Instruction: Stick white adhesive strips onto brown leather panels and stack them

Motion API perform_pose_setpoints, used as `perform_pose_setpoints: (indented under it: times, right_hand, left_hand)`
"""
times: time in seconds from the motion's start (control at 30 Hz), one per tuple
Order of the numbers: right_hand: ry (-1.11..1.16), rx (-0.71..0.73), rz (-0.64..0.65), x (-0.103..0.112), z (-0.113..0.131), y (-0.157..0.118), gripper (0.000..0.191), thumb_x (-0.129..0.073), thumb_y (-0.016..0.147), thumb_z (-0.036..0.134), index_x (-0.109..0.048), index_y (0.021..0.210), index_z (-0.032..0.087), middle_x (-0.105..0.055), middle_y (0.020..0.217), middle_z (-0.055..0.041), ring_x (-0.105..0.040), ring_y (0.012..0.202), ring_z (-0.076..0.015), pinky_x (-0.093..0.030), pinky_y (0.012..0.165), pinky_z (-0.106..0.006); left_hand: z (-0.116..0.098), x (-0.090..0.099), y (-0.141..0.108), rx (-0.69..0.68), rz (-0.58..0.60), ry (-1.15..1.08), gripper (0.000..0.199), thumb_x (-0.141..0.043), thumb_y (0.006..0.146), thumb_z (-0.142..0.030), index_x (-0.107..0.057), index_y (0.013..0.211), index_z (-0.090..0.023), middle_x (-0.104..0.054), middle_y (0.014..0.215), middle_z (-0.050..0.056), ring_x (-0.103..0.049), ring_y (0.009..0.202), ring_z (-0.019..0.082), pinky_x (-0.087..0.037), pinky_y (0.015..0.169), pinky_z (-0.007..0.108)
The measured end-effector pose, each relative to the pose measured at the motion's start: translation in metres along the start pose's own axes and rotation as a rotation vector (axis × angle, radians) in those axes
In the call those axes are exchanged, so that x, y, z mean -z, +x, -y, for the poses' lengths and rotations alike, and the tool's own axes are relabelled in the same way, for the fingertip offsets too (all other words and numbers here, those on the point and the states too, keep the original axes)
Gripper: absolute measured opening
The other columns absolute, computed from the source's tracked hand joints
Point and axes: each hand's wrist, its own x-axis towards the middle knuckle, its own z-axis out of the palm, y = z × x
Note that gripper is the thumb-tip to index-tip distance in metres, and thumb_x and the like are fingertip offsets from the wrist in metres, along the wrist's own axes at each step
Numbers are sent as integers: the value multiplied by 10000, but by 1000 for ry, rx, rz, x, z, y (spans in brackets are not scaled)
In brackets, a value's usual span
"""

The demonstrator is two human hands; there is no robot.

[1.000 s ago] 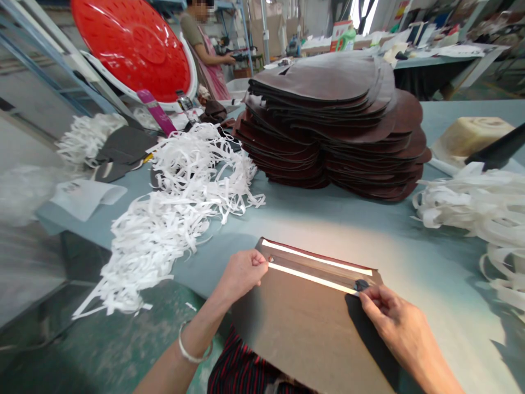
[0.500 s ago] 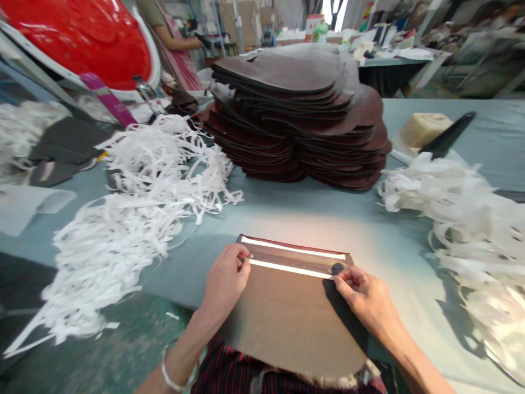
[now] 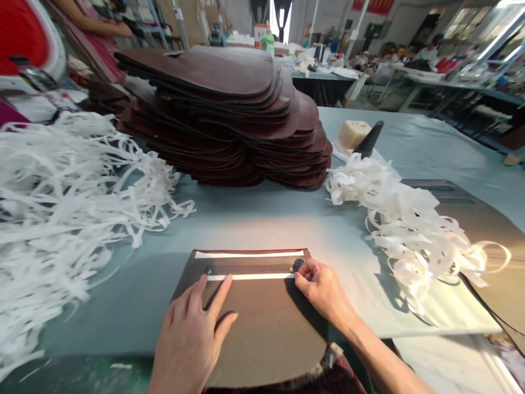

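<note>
A brown panel (image 3: 262, 328) lies at the near edge of the table, partly over my lap. Two white strips run across its far part, the lower one (image 3: 250, 277) just below a dark zipper-like band (image 3: 250, 266). My left hand (image 3: 194, 328) rests flat on the panel's left side, fingers spread, fingertips at the lower strip's left part. At that strip's right end, my right hand (image 3: 318, 284) is closed in a pinch beside a small dark round piece (image 3: 298, 265). What sits between its fingertips is too small to make out.
A tall stack of dark brown leather pieces (image 3: 229, 120) stands behind the panel. White ribbon scraps (image 3: 82, 191) are heaped left, and more white strips (image 3: 410, 219) lie right, near a yellowish block (image 3: 353, 134). Another person's arm (image 3: 98, 22) shows at the far left.
My left hand has opened from a pinch and now lies flat on the panel. My right hand stays pinched at the strip's right end. The view has swung to the right.
</note>
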Motion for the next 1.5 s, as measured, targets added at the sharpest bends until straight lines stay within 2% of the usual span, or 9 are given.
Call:
perform_pose_setpoints:
  times: [0.13, 0.3, 0.47, 0.63, 0.77, 0.93, 1.13, 1.33, 1.5]
  right_hand:
    - [-66, -22, -10, 2, 7, 0, 111, -514, 731, 215, -511, 621, 199, -542, 535, 34, -477, 518, -114, -300, 522, -227]
    - [-121, -22, -22, -1, 8, 0, 103, -516, 741, 205, -529, 639, 196, -557, 534, 33, -483, 512, -112, -304, 531, -224]
    - [-148, -21, -22, -2, 6, 1, 102, -517, 733, 198, -531, 632, 195, -555, 529, 31, -476, 514, -112, -299, 532, -226]
    - [-137, -19, -29, -2, 5, 2, 112, -515, 747, 214, -529, 637, 199, -554, 522, 34, -474, 501, -113, -296, 521, -226]
    - [-122, -8, -27, -2, 4, 2, 116, -506, 735, 197, -509, 619, 199, -557, 523, 32, -478, 505, -113, -299, 526, -226]
    - [-151, -19, -19, -2, 7, 2, 126, -493, 745, 202, -482, 620, 208, -542, 522, 37, -476, 511, -118, -300, 533, -229]
    - [-245, 90, 5, -2, 0, 3, 133, -472, 728, 137, -417, 808, 229, -515, 558, 66, -479, 514, -125, -284, 540, -236]
    - [-395, 248, 99, -1, 10, 8, 81, -444, 830, 165, -441, 879, 230, -508, 583, 56, -492, 532, -146, -305, 552, -260]
    - [-217, 711, 147, -35, 40, 12, 138, -403, 954, 216, -534, 910, 206, -590, 861, -42, -545, 762, -172, -403, 701, -292]
  left_hand:
    - [-7, 3, 6, 29, 24, 12, 488, -585, 871, -351, -492, 1349, -310, -485, 1297, 167, -472, 1149, 363, -446, 877, 504]
    - [-17, -3, 13, -86, -32, -43, 533, -584, 871, -415, -541, 1291, -88, -523, 1258, 197, -442, 1184, 358, -415, 966, 493]
    - [-31, 3, 22, -79, 45, 12, 530, -649, 832, -383, -520, 1331, -256, -528, 1203, 179, -488, 1104, 363, -451, 889, 502]
    - [-53, 12, 29, -94, 67, 8, 550, -616, 844, -453, -556, 1297, -147, -540, 1158, 193, -489, 1091, 347, -462, 895, 464]
    - [-67, 16, 34, -86, 103, 31, 644, -677, 788, -486, -471, 1369, -301, -558, 1122, 166, -508, 1054, 372, -473, 833, 499]
    - [-85, 13, 39, -150, 71, -52, 672, -707, 750, -515, -551, 1305, -170, -563, 1141, 197, -517, 1054, 367, -475, 865, 502]
    - [-106, 9, 38, -89, 74, -99, 747, -770, 688, -504, -477, 1353, -331, -549, 1168, 166, -509, 1084, 409, -460, 857, 566]
    - [-36, 21, 34, 58, -85, -461, 257, -451, 940, -264, -590, 1151, -213, -568, 1141, 111, -519, 1105, 254, -454, 967, 430]
    - [40, 6, 30, 463, -227, -506, 392, -476, 903, -290, -456, 1254, -115, -496, 1191, 166, -493, 1133, 293, -431, 984, 491]
